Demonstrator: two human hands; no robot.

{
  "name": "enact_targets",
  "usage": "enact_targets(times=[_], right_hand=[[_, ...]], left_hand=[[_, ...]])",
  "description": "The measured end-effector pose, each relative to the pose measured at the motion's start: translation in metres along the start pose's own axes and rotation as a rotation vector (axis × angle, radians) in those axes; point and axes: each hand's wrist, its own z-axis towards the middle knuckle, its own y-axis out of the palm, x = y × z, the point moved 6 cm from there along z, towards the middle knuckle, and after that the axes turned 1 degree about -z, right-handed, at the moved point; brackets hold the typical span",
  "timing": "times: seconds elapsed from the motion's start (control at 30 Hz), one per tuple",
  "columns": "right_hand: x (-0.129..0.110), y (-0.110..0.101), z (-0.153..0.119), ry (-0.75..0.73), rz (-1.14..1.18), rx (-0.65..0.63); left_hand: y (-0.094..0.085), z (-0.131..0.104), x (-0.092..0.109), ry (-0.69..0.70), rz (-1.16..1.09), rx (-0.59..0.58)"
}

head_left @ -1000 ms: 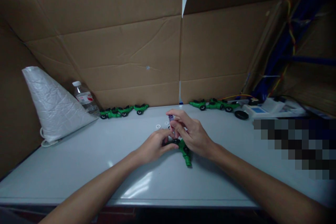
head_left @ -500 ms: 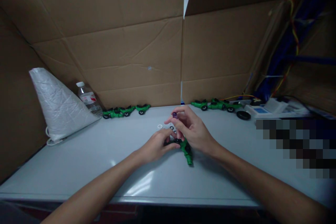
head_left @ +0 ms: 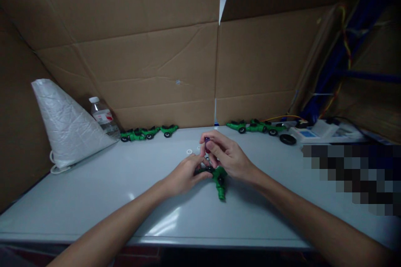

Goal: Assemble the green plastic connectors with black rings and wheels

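My left hand [head_left: 189, 172] is closed around the black part of a green toy car [head_left: 220, 190] lying on the table, thumb and fingers pinching it. The toy's green nose points toward the front edge. Just above it, my right hand [head_left: 227, 153] grips a small screwdriver [head_left: 207, 143] upright between thumb and fingers. Only its dark purple and red handle shows; the tip is hidden by my fingers. Beyond my left fingers lies a white ring [head_left: 189, 152], and dark small rings near it are partly covered by my hands.
Several green toy cars stand along the cardboard wall, a left group [head_left: 137, 134] and a right group [head_left: 258, 126]. A black ring [head_left: 287, 139] lies near a white device [head_left: 308, 133]. At left are a plastic bottle [head_left: 103, 116] and a white wrapped cone [head_left: 70, 129].
My right fingers have closed in around the screwdriver handle, with the forefinger now curled against it. The toy car's nose has swung slightly left and nearer to me.
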Motion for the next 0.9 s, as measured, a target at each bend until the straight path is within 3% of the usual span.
enact_targets(times=[0.27, 0.6, 0.9], right_hand=[[-0.006, -0.001, 0.0, -0.001, -0.113, 0.07], [-0.01, 0.0, 0.0, 0.011, -0.137, 0.126], [-0.017, 0.015, -0.008, -0.058, -0.295, 0.102]], left_hand=[[0.0, 0.0, 0.003, 0.028, -0.002, 0.023], [0.007, 0.001, 0.005, -0.081, -0.088, -0.02], [0.01, 0.0, 0.006, -0.087, -0.043, 0.035]])
